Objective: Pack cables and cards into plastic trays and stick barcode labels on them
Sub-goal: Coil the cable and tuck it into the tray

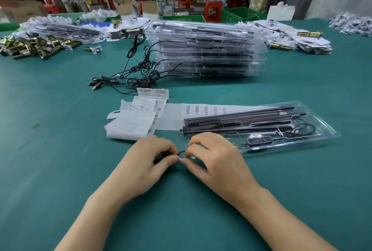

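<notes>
I see L hand [149, 162] and R hand [213, 158], fingers curled, both pinching the thin cable [182, 152] btw them. Tray [322, 129] runs left-right, to their right and a little fwd. R hand is nearer, at its near-left corner.

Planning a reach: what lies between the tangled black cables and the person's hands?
White paper barcode label sheets on the green mat, in the head view.

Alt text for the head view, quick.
Left hand and right hand pinch a thin black cable at the near corner of a clear tray holding black strips. Barcode labels lie to its left; loose cables and stacked trays sit behind.
</notes>
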Demonstrator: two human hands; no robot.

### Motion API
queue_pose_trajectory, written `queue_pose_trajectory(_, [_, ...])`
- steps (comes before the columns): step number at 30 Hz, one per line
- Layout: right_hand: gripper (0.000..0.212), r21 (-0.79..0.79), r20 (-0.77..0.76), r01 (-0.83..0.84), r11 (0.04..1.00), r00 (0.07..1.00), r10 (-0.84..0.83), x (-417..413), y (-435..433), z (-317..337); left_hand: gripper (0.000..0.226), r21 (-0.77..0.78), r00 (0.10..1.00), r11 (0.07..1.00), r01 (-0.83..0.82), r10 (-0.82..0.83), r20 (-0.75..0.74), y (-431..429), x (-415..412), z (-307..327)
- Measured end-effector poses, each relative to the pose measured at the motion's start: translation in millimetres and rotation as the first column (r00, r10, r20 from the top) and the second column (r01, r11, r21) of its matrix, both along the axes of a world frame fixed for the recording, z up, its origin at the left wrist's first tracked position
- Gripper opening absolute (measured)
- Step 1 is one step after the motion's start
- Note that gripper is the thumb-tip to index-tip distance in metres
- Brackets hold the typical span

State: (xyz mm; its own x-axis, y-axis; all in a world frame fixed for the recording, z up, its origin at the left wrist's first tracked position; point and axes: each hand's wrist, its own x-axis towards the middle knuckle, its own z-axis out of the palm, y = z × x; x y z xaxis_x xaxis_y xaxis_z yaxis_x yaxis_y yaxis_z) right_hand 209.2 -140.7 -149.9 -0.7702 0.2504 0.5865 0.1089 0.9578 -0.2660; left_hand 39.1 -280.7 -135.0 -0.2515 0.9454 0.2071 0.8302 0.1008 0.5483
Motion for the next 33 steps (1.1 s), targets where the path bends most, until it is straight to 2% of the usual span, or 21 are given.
queue_pose_trajectory(3, [0.018,-0.017,0.017,0.004,1.0,1.0,-0.004,-1,-2,1,0.012,-0.012,1.0,1.0,-0.002,0.002,0.014,1,1,0])
queue_pose_trajectory(12, [0.022,0.085,-0.036,0.065,0.994,0.997,-0.062,-1,-8,-3,0.015,-0.059,0.997,0.998,0.022,-0.018,0.081,-1,6,7])
queue_pose_trajectory(18, [0.022,0.026,0.004,0.056,0.998,0.998,-0.056,-1,-7,-2,0.013,-0.099,0.988,0.994,0.05,-0.035,0.149,-4,13,9])
queue_pose_trajectory(23, [0.024,-0.112,0.05,0.041,0.993,0.998,-0.036,-1,-4,0,0.013,-0.12,0.98,0.985,0.126,-0.105,0.17,-2,25,11])
queue_pose_trajectory(27, [0.012,-0.323,0.045,-0.019,0.946,0.998,0.036,1,5,3,0.012,-0.136,0.975,0.981,0.139,-0.112,0.194,-1,29,12])
queue_pose_trajectory(29, [0.02,-0.382,0.066,0.015,0.924,0.998,0.011,12,22,6,0.014,-0.122,0.981,0.99,0.078,-0.054,0.188,-2,22,13])
queue_pose_trajectory(33, [0.049,-0.306,0.313,0.145,0.941,0.949,-0.044,40,53,10,0.019,-0.091,0.989,0.99,-0.107,0.116,0.092,-4,10,10])
